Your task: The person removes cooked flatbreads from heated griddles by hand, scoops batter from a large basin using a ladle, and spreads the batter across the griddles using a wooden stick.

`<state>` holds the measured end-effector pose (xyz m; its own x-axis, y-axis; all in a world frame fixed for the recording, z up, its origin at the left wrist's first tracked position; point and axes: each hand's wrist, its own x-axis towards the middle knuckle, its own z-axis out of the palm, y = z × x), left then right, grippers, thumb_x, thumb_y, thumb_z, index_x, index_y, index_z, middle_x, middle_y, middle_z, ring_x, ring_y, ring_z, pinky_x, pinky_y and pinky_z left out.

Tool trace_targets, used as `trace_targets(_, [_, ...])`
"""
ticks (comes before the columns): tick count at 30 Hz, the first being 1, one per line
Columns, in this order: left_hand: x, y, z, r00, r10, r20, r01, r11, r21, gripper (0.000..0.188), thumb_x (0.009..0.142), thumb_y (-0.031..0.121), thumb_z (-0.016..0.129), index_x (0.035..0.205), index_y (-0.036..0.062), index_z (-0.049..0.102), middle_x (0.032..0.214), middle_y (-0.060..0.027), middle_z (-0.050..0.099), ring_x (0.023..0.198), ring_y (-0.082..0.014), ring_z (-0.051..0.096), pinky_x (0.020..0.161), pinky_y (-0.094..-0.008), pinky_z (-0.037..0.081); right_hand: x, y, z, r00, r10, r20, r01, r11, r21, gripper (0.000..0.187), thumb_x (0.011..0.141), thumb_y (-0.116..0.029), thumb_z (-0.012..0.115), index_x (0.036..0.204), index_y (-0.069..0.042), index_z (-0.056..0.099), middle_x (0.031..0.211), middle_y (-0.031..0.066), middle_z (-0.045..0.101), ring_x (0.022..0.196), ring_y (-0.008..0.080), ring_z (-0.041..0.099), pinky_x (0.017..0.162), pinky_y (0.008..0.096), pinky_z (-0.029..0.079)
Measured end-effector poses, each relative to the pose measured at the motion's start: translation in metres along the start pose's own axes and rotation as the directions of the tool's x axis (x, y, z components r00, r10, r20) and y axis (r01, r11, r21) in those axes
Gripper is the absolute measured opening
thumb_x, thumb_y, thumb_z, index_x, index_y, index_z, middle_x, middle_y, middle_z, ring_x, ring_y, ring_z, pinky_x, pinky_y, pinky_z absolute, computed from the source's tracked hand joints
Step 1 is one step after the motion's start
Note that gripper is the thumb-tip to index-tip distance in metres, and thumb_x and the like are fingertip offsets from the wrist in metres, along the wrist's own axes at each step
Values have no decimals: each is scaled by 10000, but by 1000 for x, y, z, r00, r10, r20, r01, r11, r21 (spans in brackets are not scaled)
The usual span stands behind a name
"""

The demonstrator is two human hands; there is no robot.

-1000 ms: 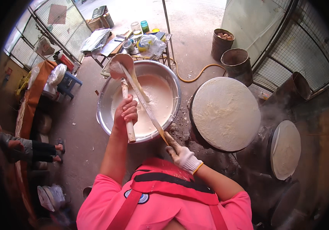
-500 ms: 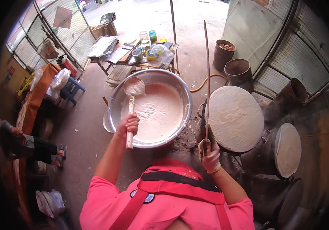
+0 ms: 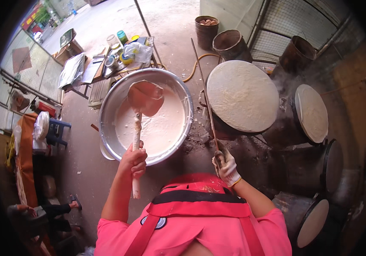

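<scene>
My bare left hand (image 3: pixel 134 161) is wrapped round the pale handle of a large ladle (image 3: pixel 147 98). The ladle's batter-coated bowl is over a wide metal basin (image 3: pixel 107 112) of thick, pale batter (image 3: pixel 171 114). In a white knit glove, my right hand (image 3: pixel 227 166) grips the dark handle of a long, thin rod-like tool (image 3: pixel 204 87). That tool points up and away, passing along the left side of a round griddle. A pale, wrinkled sheet of batter (image 3: pixel 243 96) covers the griddle's top.
To the right are another covered round griddle (image 3: pixel 313 113) and a lower one (image 3: pixel 314 222), with steam near them. Rusty drums (image 3: pixel 233 45) stand behind. A cluttered table (image 3: pixel 102 72) lies beyond the basin. At left are a blue stool (image 3: pixel 56 130) and another person's leg (image 3: pixel 59 209).
My view has turned to the right, so the basin and griddles sit further left. The ladle has been raised and tilted above the batter. Both hands keep their holds.
</scene>
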<state>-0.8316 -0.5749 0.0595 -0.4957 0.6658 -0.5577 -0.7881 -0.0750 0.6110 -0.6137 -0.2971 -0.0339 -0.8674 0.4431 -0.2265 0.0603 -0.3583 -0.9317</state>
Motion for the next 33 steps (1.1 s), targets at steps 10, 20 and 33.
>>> trace_targets(10, [147, -107, 168, 857, -482, 182, 484, 874, 37, 96, 990, 72, 511, 1010, 164, 526, 573, 59, 346, 362, -40, 275, 296, -209, 247, -115, -4, -193, 920, -95, -381, 163, 975, 151, 457, 1050, -329, 524, 1447, -110, 469, 880, -63, 518, 657, 34, 463, 528, 178, 375])
trace_targets(20, [247, -360, 559, 244, -829, 502, 824, 451, 343, 256, 1073, 137, 361, 1217, 130, 573, 601, 34, 372, 363, -59, 304, 304, -235, 317, -278, 38, -519, 440, -235, -867, 158, 970, -183, 315, 1050, -299, 503, 1311, -140, 581, 712, 14, 590, 449, 92, 519, 400, 282, 409])
trace_targets(33, [240, -673, 958, -80, -949, 306, 447, 241, 861, 105, 1040, 107, 466, 1073, 178, 535, 630, 47, 407, 381, -63, 371, 306, -226, 315, -440, -14, -652, 40, -14, -999, 361, 932, 1, 418, 1069, -264, 475, 1402, -11, 486, 861, 13, 559, 716, 82, 491, 636, 245, 442])
